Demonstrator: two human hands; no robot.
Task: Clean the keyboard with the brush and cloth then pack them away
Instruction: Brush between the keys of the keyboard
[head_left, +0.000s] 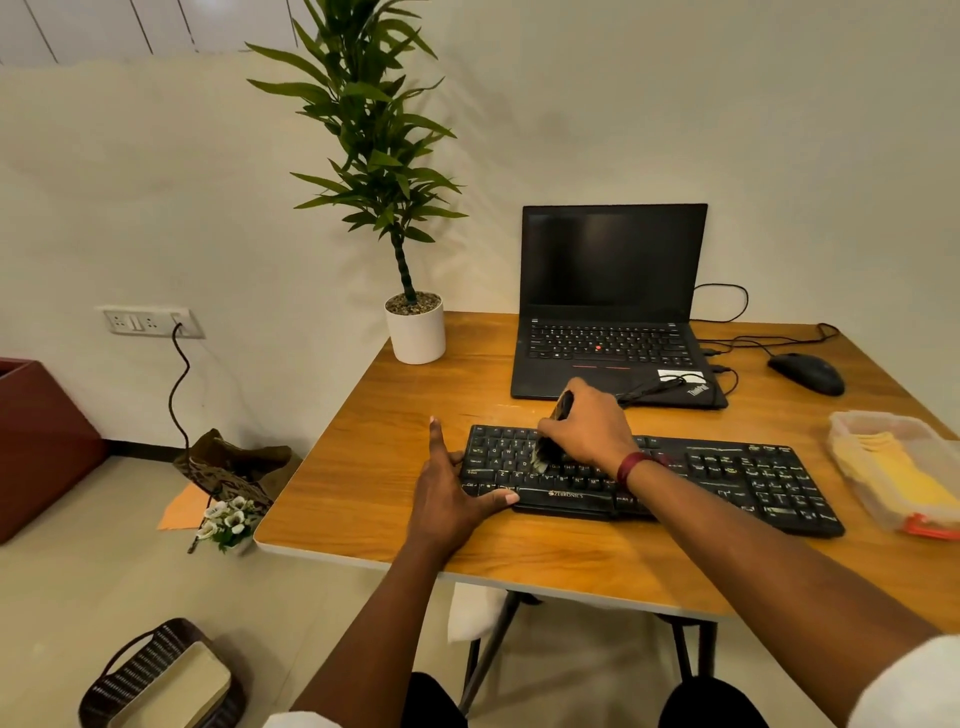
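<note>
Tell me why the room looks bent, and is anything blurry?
Head view: the wide-angle lens bows the edges of the table; the brush in the right hand is smeared by motion; the keyboard lettering is sharp; light is soft, shadows faint.

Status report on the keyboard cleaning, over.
Right hand grips dark brush, bristles on black keyboard. Left hand open, steadying its left end. Nothing in the way.

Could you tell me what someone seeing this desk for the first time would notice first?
The eye lands first on the right hand gripping a brush, bristles down on the left half of the black keyboard at the front of the table, while the left hand rests against the keyboard's left end. Behind it stands an open laptop with a dark screen, and a tall potted plant fills the table's far left corner.
</note>
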